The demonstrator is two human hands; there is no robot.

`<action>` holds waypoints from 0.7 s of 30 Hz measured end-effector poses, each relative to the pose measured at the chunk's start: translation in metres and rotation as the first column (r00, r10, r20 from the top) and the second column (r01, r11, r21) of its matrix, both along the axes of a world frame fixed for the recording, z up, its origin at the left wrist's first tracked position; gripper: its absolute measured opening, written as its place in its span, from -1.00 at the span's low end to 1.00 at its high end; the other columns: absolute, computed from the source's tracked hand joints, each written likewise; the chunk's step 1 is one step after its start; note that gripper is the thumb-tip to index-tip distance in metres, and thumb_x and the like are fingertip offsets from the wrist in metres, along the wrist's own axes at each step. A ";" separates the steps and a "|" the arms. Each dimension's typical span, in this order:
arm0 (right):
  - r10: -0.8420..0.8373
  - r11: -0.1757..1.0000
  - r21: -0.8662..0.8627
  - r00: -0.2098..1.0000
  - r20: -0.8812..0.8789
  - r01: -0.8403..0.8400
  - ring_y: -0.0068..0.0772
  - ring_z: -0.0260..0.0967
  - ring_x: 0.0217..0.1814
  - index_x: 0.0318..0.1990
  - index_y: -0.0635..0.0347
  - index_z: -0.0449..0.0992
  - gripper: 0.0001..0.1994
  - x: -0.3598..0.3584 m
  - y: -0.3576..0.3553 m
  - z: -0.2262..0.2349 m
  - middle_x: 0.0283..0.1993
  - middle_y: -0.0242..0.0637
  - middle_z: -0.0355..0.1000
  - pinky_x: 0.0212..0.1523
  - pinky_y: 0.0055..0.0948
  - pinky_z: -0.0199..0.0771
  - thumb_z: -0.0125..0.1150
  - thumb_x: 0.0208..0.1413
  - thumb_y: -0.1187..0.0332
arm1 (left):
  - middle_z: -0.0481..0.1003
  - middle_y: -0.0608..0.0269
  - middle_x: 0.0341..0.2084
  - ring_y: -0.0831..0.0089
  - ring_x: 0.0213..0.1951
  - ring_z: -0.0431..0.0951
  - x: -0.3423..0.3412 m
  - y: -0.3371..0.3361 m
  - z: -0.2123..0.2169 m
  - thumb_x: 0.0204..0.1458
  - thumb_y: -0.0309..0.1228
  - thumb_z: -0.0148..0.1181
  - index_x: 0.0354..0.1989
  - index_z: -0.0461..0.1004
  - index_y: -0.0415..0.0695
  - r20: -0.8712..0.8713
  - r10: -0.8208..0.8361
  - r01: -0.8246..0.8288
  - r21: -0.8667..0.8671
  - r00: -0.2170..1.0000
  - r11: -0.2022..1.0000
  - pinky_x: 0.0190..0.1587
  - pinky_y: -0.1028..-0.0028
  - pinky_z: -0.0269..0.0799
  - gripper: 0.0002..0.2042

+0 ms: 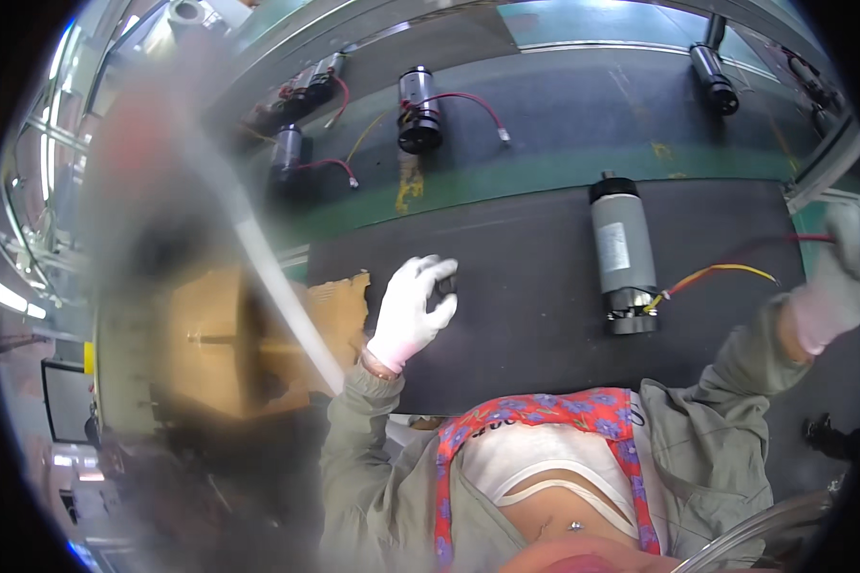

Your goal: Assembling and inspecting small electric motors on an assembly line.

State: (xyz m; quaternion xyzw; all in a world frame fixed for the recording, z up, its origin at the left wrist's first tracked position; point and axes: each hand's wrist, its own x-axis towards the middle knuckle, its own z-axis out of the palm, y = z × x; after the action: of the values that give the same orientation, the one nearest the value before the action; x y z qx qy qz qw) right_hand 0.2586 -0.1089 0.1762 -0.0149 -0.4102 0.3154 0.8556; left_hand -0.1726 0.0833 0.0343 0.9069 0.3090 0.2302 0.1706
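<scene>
My left hand (413, 313), in a white glove, is raised over the dark mat (530, 277) left of its middle. Its fingers curl round a small black piece (446, 285) whose kind I cannot make out. A grey cylindrical electric motor (625, 250) lies on the mat to the right, its black cap away from me and its silver end towards me. From that silver end a yellow-and-red wire pair (717, 274) runs right. At the far right my gloved right hand (834, 277) reaches up beside a dark upright edge; its fingers are blurred.
Beyond the mat, a conveyor belt (564, 115) carries another motor (419, 110) with a red lead, a smaller motor (287, 151), and one at the far right (714, 79). An open cardboard box (210, 344) and a blurred white bar (282, 291) stand at my left.
</scene>
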 end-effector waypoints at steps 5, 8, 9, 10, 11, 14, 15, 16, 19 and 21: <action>-0.263 0.845 -0.026 0.457 0.850 0.534 -0.36 0.49 -0.38 -0.20 0.28 0.55 -0.84 -0.125 0.069 -0.048 -0.36 -0.19 0.52 -0.36 -0.39 0.44 0.20 0.11 0.40 | 0.42 0.07 0.04 0.29 0.06 0.44 0.065 -0.014 0.042 0.02 -0.50 0.23 0.18 0.32 -0.23 0.894 0.055 0.604 -0.346 0.446 0.718 0.15 0.31 0.34 -0.50; -0.233 0.804 0.067 0.210 0.949 0.591 -0.19 0.43 -0.46 -0.25 0.22 0.56 -0.86 -0.150 0.077 -0.054 -0.47 -0.21 0.44 -0.44 -0.33 0.41 0.24 0.01 0.44 | 0.39 0.00 0.10 0.27 0.06 0.48 0.094 -0.038 0.071 0.00 -0.44 0.33 0.24 0.23 -0.35 0.964 0.085 0.690 -0.241 0.252 0.682 0.16 0.32 0.38 -0.38; -0.223 0.805 0.090 0.158 0.962 0.587 -0.15 0.41 -0.47 -0.26 0.20 0.55 -0.87 -0.154 0.077 -0.055 -0.49 -0.22 0.41 -0.45 -0.31 0.39 0.24 0.00 0.45 | 0.39 0.00 0.10 0.27 0.06 0.48 0.098 -0.042 0.072 0.00 -0.44 0.33 0.24 0.23 -0.35 0.965 0.087 0.694 -0.240 0.248 0.679 0.16 0.32 0.38 -0.38; -0.227 0.796 0.093 0.153 0.962 0.598 -0.13 0.40 -0.48 -0.27 0.18 0.55 -0.89 -0.157 0.076 -0.058 -0.50 -0.24 0.39 -0.47 -0.28 0.38 0.23 0.01 0.44 | 0.40 -0.01 0.09 0.27 0.07 0.47 0.102 -0.044 0.072 -0.02 -0.44 0.35 0.22 0.26 -0.35 0.974 0.040 0.709 -0.190 0.222 0.680 0.15 0.33 0.38 -0.39; -0.226 0.794 0.091 0.154 0.962 0.601 -0.13 0.40 -0.48 -0.27 0.18 0.55 -0.89 -0.157 0.076 -0.057 -0.50 -0.24 0.39 -0.47 -0.28 0.38 0.23 0.01 0.44 | 0.41 -0.01 0.08 0.28 0.07 0.47 0.103 -0.046 0.072 -0.04 -0.44 0.37 0.19 0.29 -0.35 0.980 -0.008 0.721 -0.142 0.200 0.678 0.14 0.34 0.39 -0.40; -0.157 0.816 -0.026 0.264 0.952 0.578 -0.14 0.40 -0.45 -0.27 0.18 0.55 -0.90 -0.151 0.077 -0.057 -0.45 -0.21 0.42 -0.43 -0.33 0.39 0.21 0.05 0.43 | 0.46 -0.06 0.02 0.27 -0.01 0.53 0.099 -0.045 0.065 -0.11 -0.22 0.48 0.14 0.36 -0.32 0.907 -0.050 0.542 -0.205 0.418 0.815 0.08 0.32 0.44 -0.33; -0.130 0.823 -0.058 0.287 0.949 0.565 -0.16 0.42 -0.42 -0.26 0.22 0.55 -0.89 -0.149 0.076 -0.053 -0.42 -0.18 0.44 -0.39 -0.36 0.42 0.21 0.06 0.45 | 0.47 -0.05 0.01 0.28 -0.03 0.55 0.100 -0.046 0.064 -0.14 -0.20 0.50 0.12 0.37 -0.32 0.899 -0.053 0.511 -0.198 0.435 0.837 0.05 0.35 0.46 -0.32; -0.122 0.833 -0.077 0.318 0.940 0.548 -0.16 0.43 -0.41 -0.25 0.23 0.55 -0.88 -0.149 0.076 -0.053 -0.41 -0.17 0.45 -0.38 -0.36 0.43 0.20 0.05 0.45 | 0.44 -0.06 0.06 0.25 0.04 0.51 0.098 -0.044 0.062 -0.12 -0.22 0.49 0.13 0.38 -0.31 0.898 -0.040 0.558 -0.237 0.438 0.795 0.08 0.35 0.44 -0.34; -0.117 0.854 -0.143 0.453 0.884 0.501 -0.21 0.37 -0.46 -0.24 0.27 0.55 -0.86 -0.150 0.077 -0.062 -0.45 -0.19 0.42 -0.42 -0.37 0.36 0.15 0.04 0.50 | 0.44 -0.03 0.06 0.24 0.09 0.46 0.103 -0.038 0.055 -0.17 -0.38 0.49 0.09 0.42 -0.28 0.954 -0.036 0.796 -0.227 0.298 0.561 0.15 0.31 0.36 -0.40; -0.128 0.860 -0.186 0.553 0.823 0.476 -0.27 0.30 -0.52 -0.23 0.30 0.56 -0.83 -0.148 0.077 -0.066 -0.50 -0.22 0.38 -0.48 -0.38 0.29 0.10 0.02 0.55 | 0.44 -0.04 0.06 0.22 0.08 0.46 0.106 -0.039 0.053 -0.16 -0.45 0.46 0.07 0.45 -0.28 0.955 0.033 0.838 -0.274 0.294 0.472 0.14 0.29 0.35 -0.45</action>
State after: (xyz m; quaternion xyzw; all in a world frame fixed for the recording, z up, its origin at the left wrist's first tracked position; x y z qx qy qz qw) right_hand 0.1101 -0.0321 0.1105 -0.3928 -0.6626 0.1952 0.6071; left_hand -0.0670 0.0446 0.0873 0.5212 -0.0459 0.4456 0.7264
